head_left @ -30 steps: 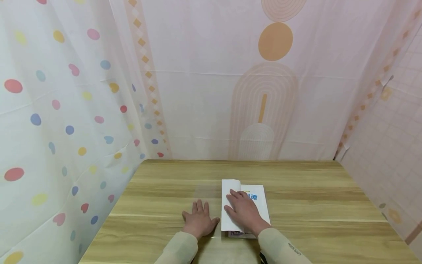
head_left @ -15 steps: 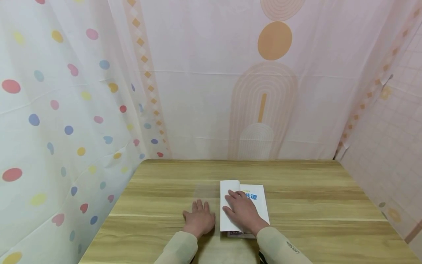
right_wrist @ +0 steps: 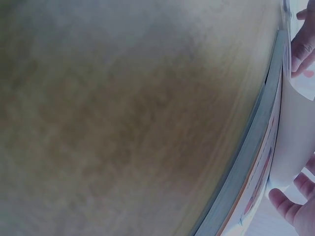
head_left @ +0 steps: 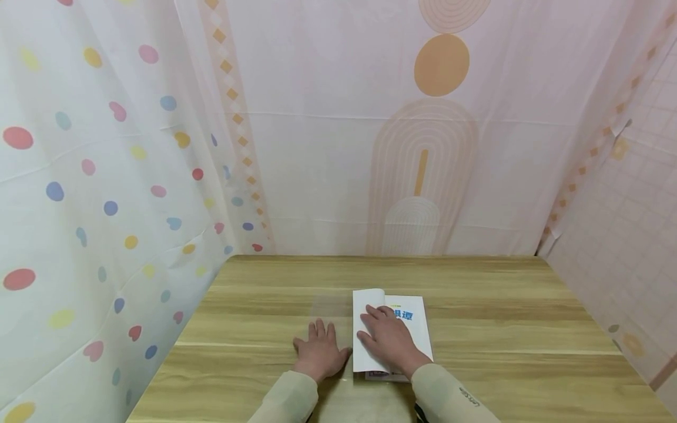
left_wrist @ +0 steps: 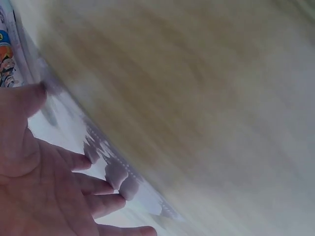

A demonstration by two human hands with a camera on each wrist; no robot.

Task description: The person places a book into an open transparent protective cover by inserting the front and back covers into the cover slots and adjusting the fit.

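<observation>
Wooden table [head_left: 476,305], curtained walls behind. Left hand [head_left: 319,352] flat, fingers spread, on a barely visible clear sheet; right hand [head_left: 388,339], fingers straight, presses the book [head_left: 418,329], hiding its title.

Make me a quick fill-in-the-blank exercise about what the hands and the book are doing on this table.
1. The right hand presses flat on the ____ lying on the table.
2. The left hand rests with fingers spread on the wooden ____, beside the book.
3. The printed characters visible on the book's cover are ____ in colour.
4. Both arms wear ____ sleeves.

Missing words: book; table; blue; beige
</observation>
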